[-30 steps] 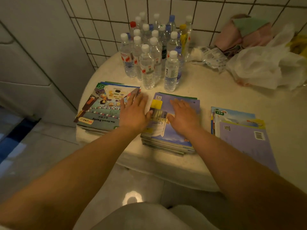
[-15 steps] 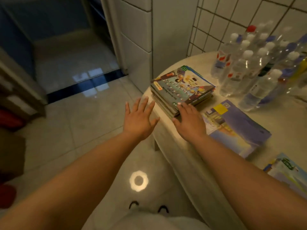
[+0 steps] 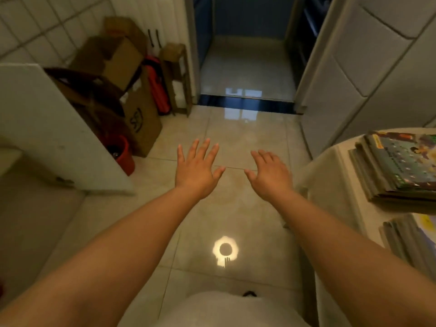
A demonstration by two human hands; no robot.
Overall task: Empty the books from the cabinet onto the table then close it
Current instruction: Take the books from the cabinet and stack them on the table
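Right now my left hand [image 3: 197, 172] and right hand [image 3: 269, 177] hang over the tiled floor [image 3: 236, 208], palms down, fingers spread and holding nothing. Just beside my right forearm, two stacks of books [image 3: 398, 168] lie on the table [image 3: 330, 175] at the right edge of view. Off to my left a white cabinet door [image 3: 54, 128] stands open. Farther back, cardboard boxes [image 3: 132, 90] lean against the tiled wall beside a doorway [image 3: 245, 67].

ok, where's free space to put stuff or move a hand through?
Open floor between the cardboard boxes and the table, under the left hand and right hand. Visible table edge is crowded with book stacks; left corner is cluttered.
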